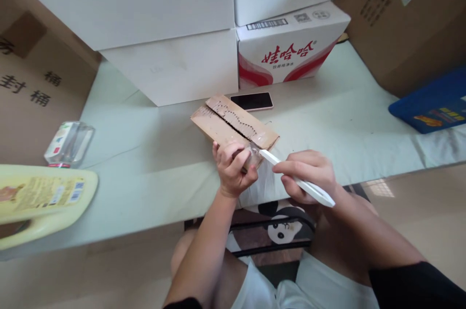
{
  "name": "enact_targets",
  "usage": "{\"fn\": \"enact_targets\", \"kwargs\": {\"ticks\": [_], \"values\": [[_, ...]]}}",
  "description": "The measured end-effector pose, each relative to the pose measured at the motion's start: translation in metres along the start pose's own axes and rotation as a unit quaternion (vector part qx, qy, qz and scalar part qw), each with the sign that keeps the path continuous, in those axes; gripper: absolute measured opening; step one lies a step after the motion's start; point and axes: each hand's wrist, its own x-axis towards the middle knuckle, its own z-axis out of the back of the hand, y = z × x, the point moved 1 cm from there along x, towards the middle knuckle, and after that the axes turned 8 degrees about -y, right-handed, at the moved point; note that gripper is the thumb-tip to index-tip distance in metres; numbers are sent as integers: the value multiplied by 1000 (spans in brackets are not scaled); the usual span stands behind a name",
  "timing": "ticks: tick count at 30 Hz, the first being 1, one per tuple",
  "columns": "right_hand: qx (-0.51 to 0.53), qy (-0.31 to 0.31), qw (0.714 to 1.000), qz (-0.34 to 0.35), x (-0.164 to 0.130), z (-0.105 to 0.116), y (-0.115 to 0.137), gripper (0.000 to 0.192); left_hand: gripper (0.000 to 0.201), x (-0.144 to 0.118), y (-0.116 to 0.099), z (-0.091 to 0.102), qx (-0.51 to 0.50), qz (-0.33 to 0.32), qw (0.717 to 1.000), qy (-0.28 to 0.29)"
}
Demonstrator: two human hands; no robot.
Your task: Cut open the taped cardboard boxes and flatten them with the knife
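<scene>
- Left hand [233, 165] clamps down on the near end of the box [235, 127], fingers curled over its edge, pinning it to the table [153, 163].
- Right hand [309, 173] is wrapped round a white knife [296, 180], forefinger along the top, tip at the box's near corner just beside the left fingers.
- The box lies at the table's front edge, taped seam up, with a ragged line along the tape; this looks like the slitting step, mid-seam.
- Next stroke wants a shallow, steady pull, blade kept off those left fingers.
- Pale green table; phone [252, 101] just behind the box, white cartons [163, 32] stacked at the back, brown cartons either side.
- Yellow jug [40, 199] and a clear bottle [69, 144] at left, blue pack [433, 102] at right.
</scene>
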Motion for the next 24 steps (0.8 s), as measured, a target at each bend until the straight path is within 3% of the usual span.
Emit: {"fn": "enact_targets", "kwargs": {"ticks": [7,16,24], "values": [[-4,-25,999,-26,-6,0,-2,15,17,0,-1,1,4,0,1000,1],[12,-17,983,-181,-15,-2,-7,23,21,0,-1,-1,26,-10,1000,-8],[21,-34,977,-208,-17,5,-8,22,25,-6,4,2,24,-4,999,28]]}}
